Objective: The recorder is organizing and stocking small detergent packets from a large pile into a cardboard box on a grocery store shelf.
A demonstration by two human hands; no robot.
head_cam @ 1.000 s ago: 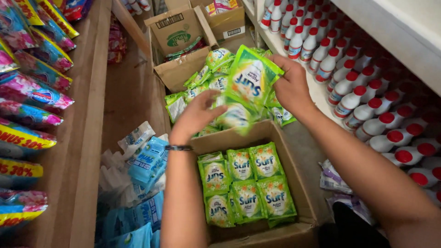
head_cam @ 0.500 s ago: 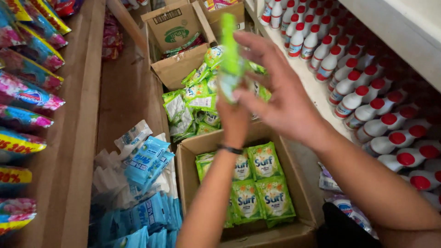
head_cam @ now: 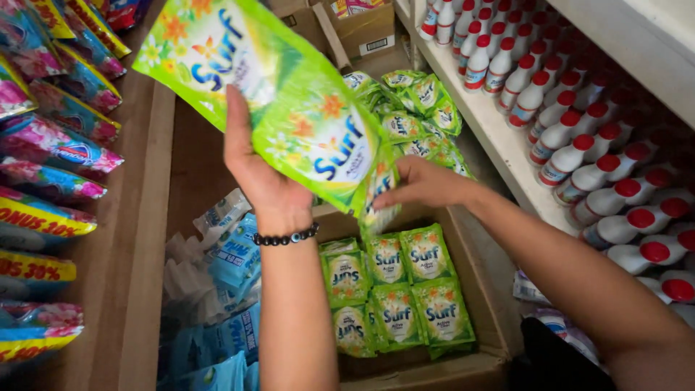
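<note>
Left hand [head_cam: 257, 170] raised close to the camera, fingers closed behind a strip of green packets [head_cam: 289, 101]; beaded bracelet [head_cam: 286, 237] at the wrist. Right hand [head_cam: 427, 185] lower, pinching the strip's bottom packet [head_cam: 378, 195] between thumb and fingertips. A second ago: both hands down at the box, gathering a bunch. Half a second ago: strip turned edge-on, barely showing. Now lifted and turned flat, printed face up, hanging over the open cardboard box [head_cam: 478, 239]. Evidently pulled out for handling rather than left in the pile. Glossy green with flower prints and a blue logo, slightly crumpled. Below, more green packets [head_cam: 398, 289] in rows; blue packets [head_cam: 232, 253] left; red-capped white bottles [head_cam: 579, 145] right.
</note>
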